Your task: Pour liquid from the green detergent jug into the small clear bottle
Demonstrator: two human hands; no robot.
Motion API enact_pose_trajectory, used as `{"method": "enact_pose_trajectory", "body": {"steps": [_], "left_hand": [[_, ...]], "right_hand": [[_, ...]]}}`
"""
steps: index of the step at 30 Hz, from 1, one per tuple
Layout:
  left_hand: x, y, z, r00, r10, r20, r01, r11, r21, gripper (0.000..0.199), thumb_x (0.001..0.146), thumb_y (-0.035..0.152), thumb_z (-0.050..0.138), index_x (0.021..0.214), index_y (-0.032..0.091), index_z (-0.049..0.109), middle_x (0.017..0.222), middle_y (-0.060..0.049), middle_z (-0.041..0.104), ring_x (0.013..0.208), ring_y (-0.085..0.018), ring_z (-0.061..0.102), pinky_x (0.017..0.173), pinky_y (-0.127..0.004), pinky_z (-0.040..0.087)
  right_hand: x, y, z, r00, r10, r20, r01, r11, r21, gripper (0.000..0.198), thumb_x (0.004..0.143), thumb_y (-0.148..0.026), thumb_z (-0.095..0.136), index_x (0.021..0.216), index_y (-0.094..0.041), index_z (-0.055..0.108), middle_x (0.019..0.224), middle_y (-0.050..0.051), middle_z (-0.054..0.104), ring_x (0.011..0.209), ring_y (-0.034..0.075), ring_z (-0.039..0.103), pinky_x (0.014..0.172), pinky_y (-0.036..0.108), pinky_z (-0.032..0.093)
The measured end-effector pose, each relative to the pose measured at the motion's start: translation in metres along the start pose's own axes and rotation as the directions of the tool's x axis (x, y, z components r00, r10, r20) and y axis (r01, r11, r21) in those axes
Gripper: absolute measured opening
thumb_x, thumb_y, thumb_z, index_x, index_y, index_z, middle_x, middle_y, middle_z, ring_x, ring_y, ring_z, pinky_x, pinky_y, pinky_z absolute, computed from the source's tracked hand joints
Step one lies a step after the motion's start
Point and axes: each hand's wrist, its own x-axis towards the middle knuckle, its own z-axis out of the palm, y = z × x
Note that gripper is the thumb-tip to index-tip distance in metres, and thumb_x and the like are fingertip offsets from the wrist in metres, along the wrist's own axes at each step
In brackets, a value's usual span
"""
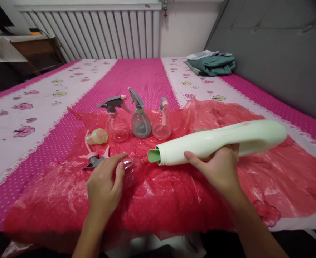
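Aligning apparently in hand: left hand (104, 181) fingers curled round clear bottle (132, 172), right hand (224, 168) fingers gripping pale-green jug (217, 138); next likely needs steady tilting.

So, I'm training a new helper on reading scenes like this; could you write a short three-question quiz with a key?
1. Which hand holds the long pale green plastic bottle?
2. How many transparent, round-bodied plastic spray bottles stand upright with trigger heads on?
3. True or false: a grey-and-pink plastic trigger head lies off any bottle on the translucent red plastic sheet, near the left hand.

Key:
1. The right hand.
2. Three.
3. True.
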Motion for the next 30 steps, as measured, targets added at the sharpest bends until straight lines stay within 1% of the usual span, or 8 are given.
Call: {"method": "enact_pose_trajectory", "body": {"steps": [6, 12, 16, 20, 25, 30], "left_hand": [[0.0003, -0.0003, -0.0011, 1.000, 0.008, -0.006, -0.008, 1.000, 0.001, 0.040, 0.109, 0.040, 0.044, 0.118, 0.022, 0.079, 0.111, -0.008, 0.083, 0.103, -0.030, 0.076, 0.088, -0.043, 0.054], [0.0004, -0.0005, 0.0001, 1.000, 0.012, -0.010, -0.012, 1.000, -0.004, 0.040, 0.109, 0.040, 0.044, 0.118, 0.022, 0.079, 0.111, -0.007, 0.082, 0.103, -0.029, 0.076, 0.089, -0.042, 0.053], [-0.0003, -0.0010, 0.0007, 1.000, 0.013, -0.008, -0.013, 1.000, -0.003, 0.040, 0.109, 0.040, 0.044, 0.119, 0.022, 0.079, 0.112, -0.008, 0.082, 0.104, -0.030, 0.076, 0.089, -0.043, 0.053], [-0.0005, -0.0006, -0.0003, 1.000, 0.011, -0.009, -0.011, 1.000, -0.007, 0.041, 0.109, 0.041, 0.044, 0.118, 0.022, 0.079, 0.110, -0.008, 0.082, 0.104, -0.030, 0.076, 0.089, -0.043, 0.054], [0.0002, 0.0009, -0.0009, 1.000, 0.004, -0.006, -0.004, 1.000, -0.003, 0.041, 0.109, 0.040, 0.044, 0.118, 0.022, 0.079, 0.111, -0.007, 0.083, 0.104, -0.030, 0.076, 0.089, -0.043, 0.054], [0.0001, 0.0003, 0.0001, 1.000, -0.001, -0.006, 0.001, 1.000, -0.004, 0.041, 0.109, 0.041, 0.044, 0.118, 0.023, 0.079, 0.111, -0.007, 0.083, 0.104, -0.030, 0.076, 0.089, -0.043, 0.054]], "right_hand": [[0.0002, 0.0009, 0.0000, 1.000, -0.004, -0.003, 0.004, 1.000, 0.005, 0.085, 0.067, -0.092, 0.065, 0.104, -0.015, 0.075, 0.102, 0.019, 0.073, 0.124, 0.045, 0.058, 0.121, 0.066, 0.032], [-0.0004, 0.0009, 0.0004, 1.000, -0.011, 0.008, 0.011, 1.000, 0.001, 0.082, 0.070, -0.090, 0.064, 0.106, -0.017, 0.075, 0.108, 0.018, 0.074, 0.126, 0.043, 0.060, 0.123, 0.064, 0.030], [-0.0005, 0.0008, 0.0006, 1.000, -0.019, 0.000, 0.019, 1.000, 0.002, 0.084, 0.070, -0.093, 0.062, 0.105, -0.018, 0.076, 0.110, 0.016, 0.075, 0.124, 0.041, 0.063, 0.124, 0.062, 0.030], [-0.0004, -0.0004, 0.0002, 1.000, -0.001, 0.006, 0.001, 1.000, -0.004, 0.085, 0.069, -0.096, 0.061, 0.102, -0.019, 0.076, 0.108, 0.015, 0.076, 0.124, 0.042, 0.063, 0.122, 0.060, 0.032], [-0.0004, -0.0004, 0.0006, 1.000, 0.013, -0.003, -0.012, 1.000, 0.003, 0.086, 0.067, -0.095, 0.062, 0.104, -0.018, 0.076, 0.107, 0.015, 0.076, 0.125, 0.043, 0.062, 0.122, 0.062, 0.032], [-0.0008, 0.0017, 0.0011, 1.000, -0.010, -0.004, 0.010, 1.000, -0.017, 0.088, 0.068, -0.096, 0.061, 0.106, -0.019, 0.076, 0.104, 0.016, 0.075, 0.124, 0.042, 0.061, 0.121, 0.062, 0.034]]}}
